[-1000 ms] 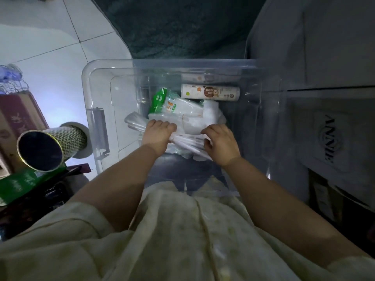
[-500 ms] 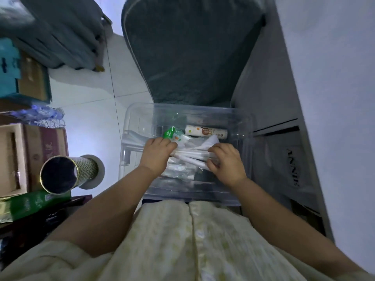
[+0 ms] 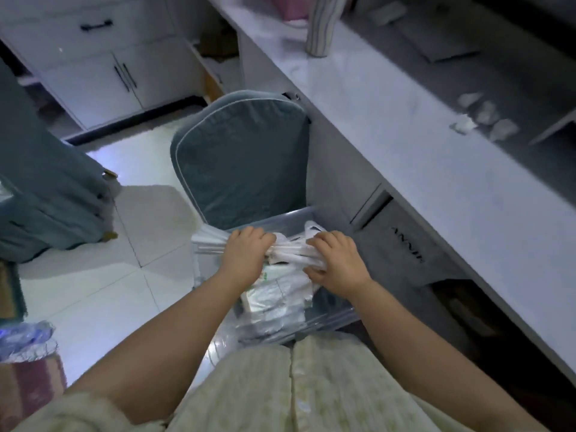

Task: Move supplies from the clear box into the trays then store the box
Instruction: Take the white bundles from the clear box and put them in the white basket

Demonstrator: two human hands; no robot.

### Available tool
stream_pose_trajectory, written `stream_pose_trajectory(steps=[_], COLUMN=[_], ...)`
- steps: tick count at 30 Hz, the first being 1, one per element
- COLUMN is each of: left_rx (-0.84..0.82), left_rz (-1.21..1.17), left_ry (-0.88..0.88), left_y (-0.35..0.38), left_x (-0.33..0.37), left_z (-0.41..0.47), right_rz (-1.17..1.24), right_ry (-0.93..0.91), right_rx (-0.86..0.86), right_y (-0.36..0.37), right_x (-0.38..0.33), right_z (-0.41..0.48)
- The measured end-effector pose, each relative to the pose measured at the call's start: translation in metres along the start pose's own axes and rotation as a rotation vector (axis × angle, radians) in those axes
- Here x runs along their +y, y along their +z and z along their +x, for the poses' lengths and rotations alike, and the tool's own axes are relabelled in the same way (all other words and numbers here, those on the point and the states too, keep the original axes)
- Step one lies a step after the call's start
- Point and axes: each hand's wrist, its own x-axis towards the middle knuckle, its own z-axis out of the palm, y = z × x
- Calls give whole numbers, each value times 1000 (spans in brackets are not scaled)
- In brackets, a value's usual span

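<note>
The clear plastic box (image 3: 330,319) stands on the floor in front of me, beside the white counter. My left hand (image 3: 244,255) and my right hand (image 3: 335,258) both grip a bundle of clear and white plastic packets (image 3: 291,247), held above the box's opening. More packets, one with green print (image 3: 265,277), hang or lie below the bundle inside the box. The box's far wall (image 3: 280,218) shows behind the hands.
A grey-blue padded chair (image 3: 243,160) stands right behind the box. The long white counter (image 3: 436,151) runs along the right, with a striped cylinder (image 3: 321,23) and small white pieces (image 3: 486,120) on it. White cabinets (image 3: 93,57) stand at the back left.
Both hands have lifted the bundle of packets up out of the box's bottom. My view has swung upward, so the counter top and cabinets show now.
</note>
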Motion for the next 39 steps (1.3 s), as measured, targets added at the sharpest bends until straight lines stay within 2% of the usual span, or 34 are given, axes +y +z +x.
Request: stream_pose_trajectory(steps=[7, 13, 18, 24, 32, 39], left_rx=[13, 1, -3, 11, 112, 223], left_rz=[-15, -58, -16, -47, 3, -29], left_ry=[336, 637, 882, 1103, 1295, 1376], left_y=[-30, -42, -49, -60, -78, -94], left_x=[16, 84, 174, 298, 476, 616], left_z=[-18, -40, -66, -107, -203, -282], right_rz=[-116, -162, -181, -276, -380, -453], right_ry=[221, 455, 658, 860, 1106, 1165], right_rx=[129, 216, 326, 365, 397, 415], right_y=[-19, -36, -51, -79, -108, -132], right_x=[-53, -76, -92, -106, -135, -141], right_z=[-95, -192, -289, -429, -636, -789])
